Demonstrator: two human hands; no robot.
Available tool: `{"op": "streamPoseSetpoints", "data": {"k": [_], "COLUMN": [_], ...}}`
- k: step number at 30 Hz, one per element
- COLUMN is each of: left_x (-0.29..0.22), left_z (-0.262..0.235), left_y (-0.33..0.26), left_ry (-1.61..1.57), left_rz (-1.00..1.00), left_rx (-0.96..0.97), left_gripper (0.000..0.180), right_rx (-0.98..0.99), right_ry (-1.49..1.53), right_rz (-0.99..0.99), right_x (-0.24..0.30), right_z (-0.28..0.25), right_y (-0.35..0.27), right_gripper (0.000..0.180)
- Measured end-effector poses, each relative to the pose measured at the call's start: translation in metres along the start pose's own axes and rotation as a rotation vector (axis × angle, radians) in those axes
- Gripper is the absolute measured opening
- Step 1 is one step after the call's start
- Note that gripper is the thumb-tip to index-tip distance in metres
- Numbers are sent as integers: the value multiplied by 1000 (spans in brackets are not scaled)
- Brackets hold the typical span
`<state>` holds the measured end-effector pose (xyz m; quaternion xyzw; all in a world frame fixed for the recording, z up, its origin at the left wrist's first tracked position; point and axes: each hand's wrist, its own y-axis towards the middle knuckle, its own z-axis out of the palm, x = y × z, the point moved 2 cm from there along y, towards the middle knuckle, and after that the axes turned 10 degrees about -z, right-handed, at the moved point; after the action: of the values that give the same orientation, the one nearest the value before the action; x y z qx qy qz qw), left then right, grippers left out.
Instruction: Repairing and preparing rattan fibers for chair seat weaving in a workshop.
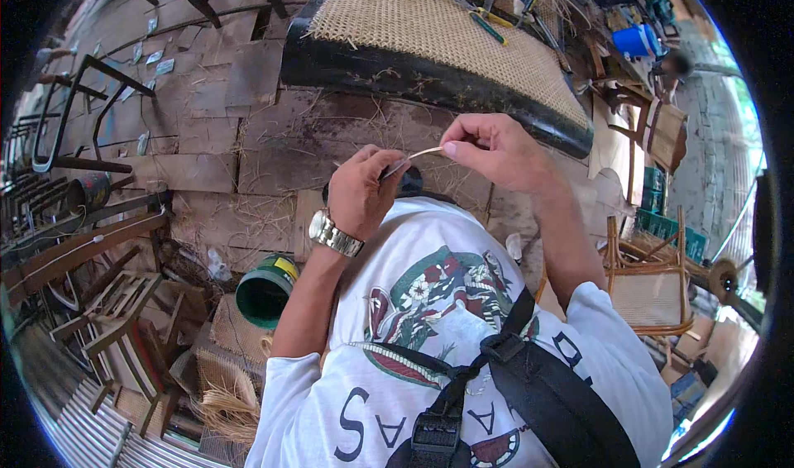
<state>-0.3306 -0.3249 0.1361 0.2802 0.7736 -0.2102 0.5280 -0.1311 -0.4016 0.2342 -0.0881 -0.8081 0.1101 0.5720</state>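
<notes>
A thin, pale cane strip [426,151] spans the small gap between my two hands, bending slightly upward. My right hand [488,150] pinches its right end between thumb and forefinger. On the other side, my left hand [364,185] is closed around a narrow grey blade [397,169], which looks like a knife's. The strip's left end meets this blade at my fingertips; its exact contact is hidden by the fingers. Both hands are raised in front of my white shirt.
Beyond my hands, a woven cane sheet [430,30] covers a black-edged surface, with green-handled pliers [488,26] on it. A green bucket [266,290] stands by my left forearm. Chair frames [91,112] line the left; a cane-seated chair [649,294] is at right. Fibre scraps litter the floor.
</notes>
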Motion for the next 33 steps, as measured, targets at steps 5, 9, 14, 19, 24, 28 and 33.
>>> {"op": "streamPoseSetpoints", "data": {"k": [5,9,14,19,24,28,33], "left_x": [3,-1,23,39,37,25,32], "left_z": [6,3,-25,-58,-67,-70,-69], "left_y": [-1,-1,1,-3,-7,-10,-16], "left_ry": [-346,-878,-895,-967,-1079,-1190,-979], "left_rz": [-311,-596,-655,-674,-643,-544,-463], "left_rx": [19,141,-184,-328,-314,-299,-375], "left_gripper": [16,21,19,15,13,11,12], "right_rx": [52,74,95,107,122,70,-37], "right_ry": [861,568,351,410,397,352,346], "right_rz": [-213,-75,144,227,224,235,135], "right_x": [-19,-48,-35,-20,-23,-35,-50], "right_z": [2,40,42,30,33,38,42], "right_y": [16,18,-5,-11,-4,2,5], "right_gripper": [37,41,19,18,17,16,14]}}
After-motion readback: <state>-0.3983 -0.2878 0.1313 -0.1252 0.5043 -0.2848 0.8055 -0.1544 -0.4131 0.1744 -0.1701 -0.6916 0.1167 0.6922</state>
